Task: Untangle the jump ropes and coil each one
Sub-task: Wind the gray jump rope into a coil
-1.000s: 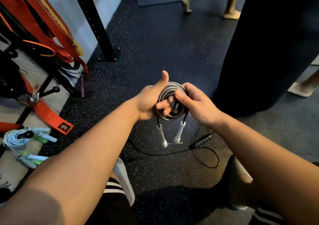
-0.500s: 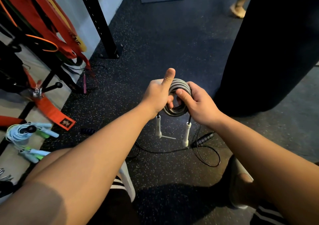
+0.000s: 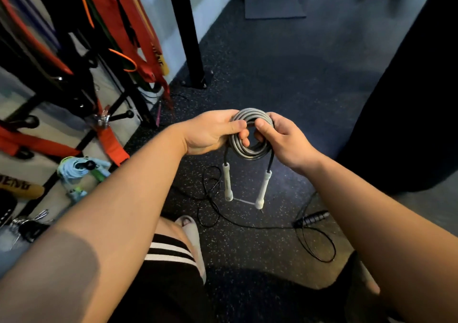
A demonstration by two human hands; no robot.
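Grey jump rope (image 3: pixel 250 134): coiled, gripped by left hand (image 3: pixel 210 131) and right hand (image 3: pixel 285 139), white handles (image 3: pixel 228 184) dangling; black rope (image 3: pixel 247 226): loose on floor, uncoiled.

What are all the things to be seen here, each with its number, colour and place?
grey jump rope: one, grey, coiled, held between both hands
handles: two, white, hanging below that coil
black jump rope: one, black, loose on the floor under the hands
light blue jump rope: one, light blue, bundled, lower left
straps: several, red and orange, hanging at upper left
post: one, black, upright, top centre
mat: one, grey, top, on the floor
punching bag: one, black, right
left hand: one, grips the coil's left side
right hand: one, grips the coil's right side
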